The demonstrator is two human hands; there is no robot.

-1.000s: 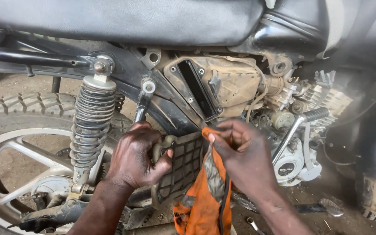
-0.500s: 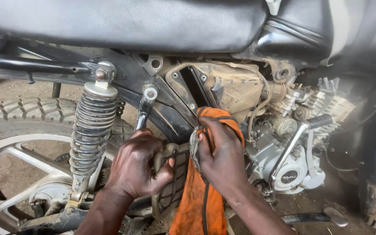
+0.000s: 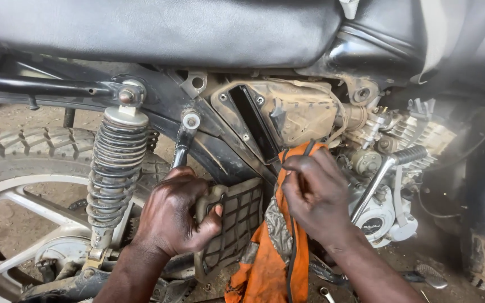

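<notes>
My left hand (image 3: 172, 216) is curled shut around the edge of a dusty grid-patterned filter panel (image 3: 232, 224), thumb hooked over its rim, while my right hand (image 3: 315, 193) pinches an orange rag (image 3: 268, 264) with fingers pressed together, a thin dark cable running under them. The panel lies between my hands, tilted against the motorcycle frame, and the rag hangs down just below my right hand. Left of my left hand stands the coiled shock absorber (image 3: 113, 163); above both hands sits the open airbox (image 3: 279, 115), with the kick-start lever (image 3: 385, 168) right of my right hand.
</notes>
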